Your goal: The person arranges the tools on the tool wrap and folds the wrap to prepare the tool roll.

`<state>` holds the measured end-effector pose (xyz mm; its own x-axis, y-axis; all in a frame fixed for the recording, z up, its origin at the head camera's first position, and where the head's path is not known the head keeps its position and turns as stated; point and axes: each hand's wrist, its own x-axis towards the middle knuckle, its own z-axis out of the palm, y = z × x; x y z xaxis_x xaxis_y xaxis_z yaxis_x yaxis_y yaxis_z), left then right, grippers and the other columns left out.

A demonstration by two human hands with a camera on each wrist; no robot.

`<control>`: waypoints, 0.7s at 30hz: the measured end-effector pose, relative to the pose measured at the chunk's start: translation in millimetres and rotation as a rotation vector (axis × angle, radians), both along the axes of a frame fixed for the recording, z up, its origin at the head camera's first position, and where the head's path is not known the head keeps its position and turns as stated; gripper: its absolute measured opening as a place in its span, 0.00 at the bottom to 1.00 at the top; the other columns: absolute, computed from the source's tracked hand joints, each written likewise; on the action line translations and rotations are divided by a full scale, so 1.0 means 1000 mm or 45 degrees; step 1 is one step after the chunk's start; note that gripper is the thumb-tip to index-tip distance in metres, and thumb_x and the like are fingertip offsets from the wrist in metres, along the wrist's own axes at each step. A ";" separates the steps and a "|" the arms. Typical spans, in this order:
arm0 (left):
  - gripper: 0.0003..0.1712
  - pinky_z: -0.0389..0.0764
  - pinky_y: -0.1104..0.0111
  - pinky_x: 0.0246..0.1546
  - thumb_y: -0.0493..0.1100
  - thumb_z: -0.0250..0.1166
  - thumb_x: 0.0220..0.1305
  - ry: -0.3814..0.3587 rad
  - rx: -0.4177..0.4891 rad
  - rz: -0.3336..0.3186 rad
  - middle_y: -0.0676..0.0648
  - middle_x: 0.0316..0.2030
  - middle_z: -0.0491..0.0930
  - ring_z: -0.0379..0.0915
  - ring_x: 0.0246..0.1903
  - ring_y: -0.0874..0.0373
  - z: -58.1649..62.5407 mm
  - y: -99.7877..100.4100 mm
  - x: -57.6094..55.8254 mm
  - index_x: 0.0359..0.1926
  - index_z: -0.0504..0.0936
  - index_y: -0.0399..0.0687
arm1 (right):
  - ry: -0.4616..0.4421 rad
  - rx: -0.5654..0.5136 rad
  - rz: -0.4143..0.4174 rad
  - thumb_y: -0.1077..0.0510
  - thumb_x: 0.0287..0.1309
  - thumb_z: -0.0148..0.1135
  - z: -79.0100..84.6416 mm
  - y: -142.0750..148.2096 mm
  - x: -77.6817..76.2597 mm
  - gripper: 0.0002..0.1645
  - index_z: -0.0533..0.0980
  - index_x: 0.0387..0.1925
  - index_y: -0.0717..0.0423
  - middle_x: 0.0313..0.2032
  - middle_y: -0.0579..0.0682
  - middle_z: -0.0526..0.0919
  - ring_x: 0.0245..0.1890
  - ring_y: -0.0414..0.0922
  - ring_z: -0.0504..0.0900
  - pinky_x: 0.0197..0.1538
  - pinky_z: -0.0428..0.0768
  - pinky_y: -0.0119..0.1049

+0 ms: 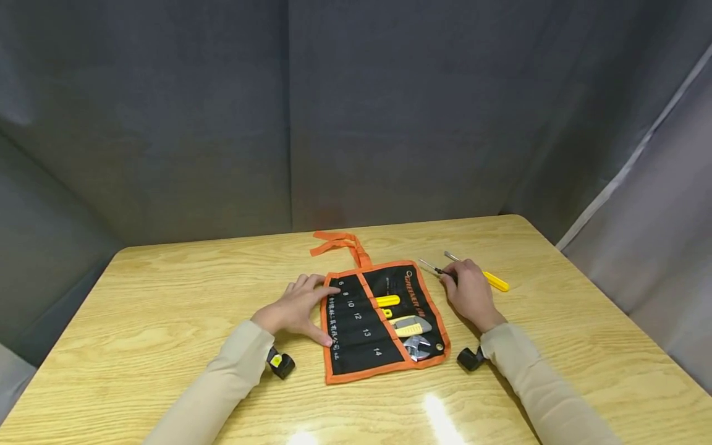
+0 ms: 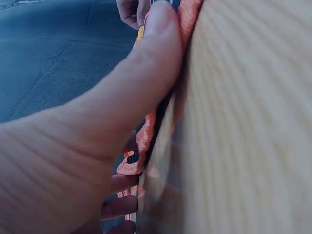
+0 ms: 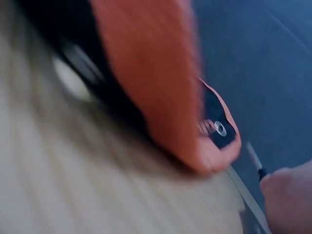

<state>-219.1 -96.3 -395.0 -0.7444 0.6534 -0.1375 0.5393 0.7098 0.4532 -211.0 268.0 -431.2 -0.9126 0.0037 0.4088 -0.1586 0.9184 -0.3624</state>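
Note:
A black tool roll [image 1: 353, 358] with orange edging lies spread out, its pockets printed with numbers. My left hand [image 1: 300, 306] rests on its left edge, index finger and thumb laid over the orange border. In the left wrist view the thumb [image 2: 141, 63] presses along that edge. At the roll's right side my right hand [image 1: 471, 296] grips a small screwdriver, whose thin shaft and black collar [image 3: 262, 172] stick out past the fingers; its handle is hidden in the hand. Behind that hand lies another screwdriver with a yellow handle [image 1: 497, 281], its middle covered.
A yellow handle [image 1: 388, 301], a utility knife [image 1: 410, 329] and an adjustable wrench [image 1: 417, 347] sit in the roll's pockets. Orange tie straps [image 1: 356, 247] trail toward the back edge of the wooden table [image 1: 194, 284]. Grey curtains [image 1: 389, 123] stand behind it.

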 end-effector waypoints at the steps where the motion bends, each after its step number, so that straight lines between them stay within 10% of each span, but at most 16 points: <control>1: 0.59 0.54 0.45 0.66 0.63 0.80 0.36 -0.002 0.002 0.002 0.41 0.70 0.55 0.51 0.66 0.43 0.000 0.000 0.000 0.70 0.65 0.53 | 0.013 -0.008 0.033 0.60 0.61 0.62 0.000 -0.004 0.001 0.09 0.79 0.38 0.63 0.35 0.59 0.75 0.35 0.53 0.75 0.39 0.75 0.49; 21: 0.58 0.53 0.45 0.66 0.62 0.79 0.37 -0.002 0.015 -0.005 0.41 0.70 0.56 0.52 0.64 0.44 -0.003 0.005 -0.004 0.70 0.65 0.53 | -0.033 -0.086 0.684 0.59 0.65 0.59 -0.006 -0.037 -0.004 0.05 0.78 0.41 0.49 0.40 0.45 0.82 0.42 0.41 0.81 0.48 0.80 0.43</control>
